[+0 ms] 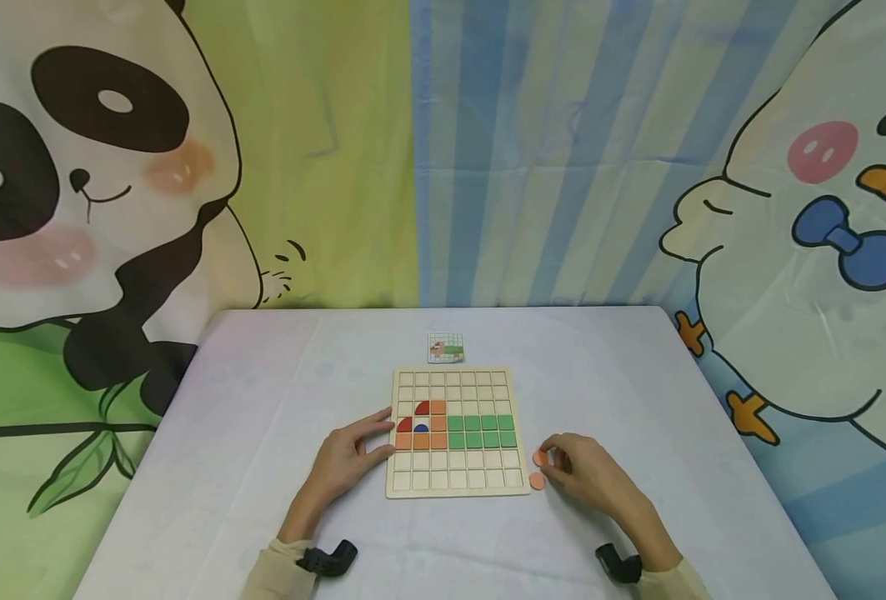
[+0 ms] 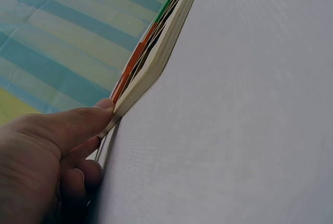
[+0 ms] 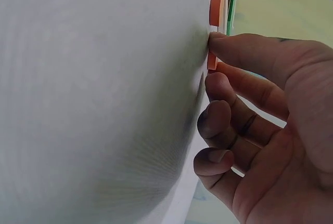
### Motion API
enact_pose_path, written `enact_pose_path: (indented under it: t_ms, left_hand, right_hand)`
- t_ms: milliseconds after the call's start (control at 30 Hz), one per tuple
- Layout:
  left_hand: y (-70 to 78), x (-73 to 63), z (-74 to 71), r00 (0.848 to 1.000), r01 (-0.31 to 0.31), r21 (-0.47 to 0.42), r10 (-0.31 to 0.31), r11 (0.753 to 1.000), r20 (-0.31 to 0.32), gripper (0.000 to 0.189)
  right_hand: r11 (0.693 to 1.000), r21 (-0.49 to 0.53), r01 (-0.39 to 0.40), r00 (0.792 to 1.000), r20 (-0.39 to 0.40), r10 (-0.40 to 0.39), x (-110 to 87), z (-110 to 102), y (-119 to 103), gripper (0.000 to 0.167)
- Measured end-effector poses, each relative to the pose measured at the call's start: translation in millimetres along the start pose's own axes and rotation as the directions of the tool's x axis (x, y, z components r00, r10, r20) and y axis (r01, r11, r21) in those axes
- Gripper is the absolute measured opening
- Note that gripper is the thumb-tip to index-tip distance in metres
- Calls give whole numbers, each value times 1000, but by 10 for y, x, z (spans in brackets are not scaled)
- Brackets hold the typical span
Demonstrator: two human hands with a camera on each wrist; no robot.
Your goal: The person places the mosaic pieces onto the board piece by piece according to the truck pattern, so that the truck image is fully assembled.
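Note:
A wooden grid board lies on the table, with orange squares, green squares, red curved pieces and a blue curved piece in its cells. At the board's left edge my left hand rests, thumb and fingers spread against the rim. In the left wrist view the thumb touches the rim. Right of the board, my right hand pinches an orange round piece between thumb and index finger. Another orange round piece lies beside the board's lower right corner.
Behind the board lies a small pattern card with a gridded picture. A white cloth covers the table. Printed curtains hang along the back and sides.

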State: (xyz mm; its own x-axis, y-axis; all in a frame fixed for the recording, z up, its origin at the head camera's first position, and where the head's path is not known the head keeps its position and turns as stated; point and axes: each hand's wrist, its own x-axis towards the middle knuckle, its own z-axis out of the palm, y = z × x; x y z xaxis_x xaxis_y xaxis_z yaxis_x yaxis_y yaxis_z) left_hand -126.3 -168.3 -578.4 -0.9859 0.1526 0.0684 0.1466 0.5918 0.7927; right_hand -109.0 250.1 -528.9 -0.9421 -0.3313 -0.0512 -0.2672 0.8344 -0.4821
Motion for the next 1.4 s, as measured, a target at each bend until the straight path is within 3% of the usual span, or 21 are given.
enact_pose_path:
  t_ms: [433, 800, 933, 1200, 1400]
  left_hand:
    - [-2, 0, 10, 1000, -20, 7, 20, 1000, -14, 45]
    - [-3, -3, 10, 1000, -11, 9, 12, 1000, -15, 46]
    - [-10, 1, 12, 1000, -10, -1, 10, 1000, -11, 46]
    - [-1, 1, -7, 1000, 7, -21, -7, 1000, -2, 46]
    - [5, 2, -16, 1000, 4, -31, -4, 1000, 5, 46]
  right_hand:
    - [997, -70, -39, 999, -25, 37, 2, 9, -62, 12]
    - [999, -32, -37, 999, -29, 36, 23, 24, -143, 13]
    - [1000, -22, 0, 1000, -31, -1, 52, 54, -206, 11]
    - [987, -29, 158, 986, -53, -159, 114, 140, -330, 10]
    - [977, -39, 208, 976, -63, -210, 187, 191, -414, 10]
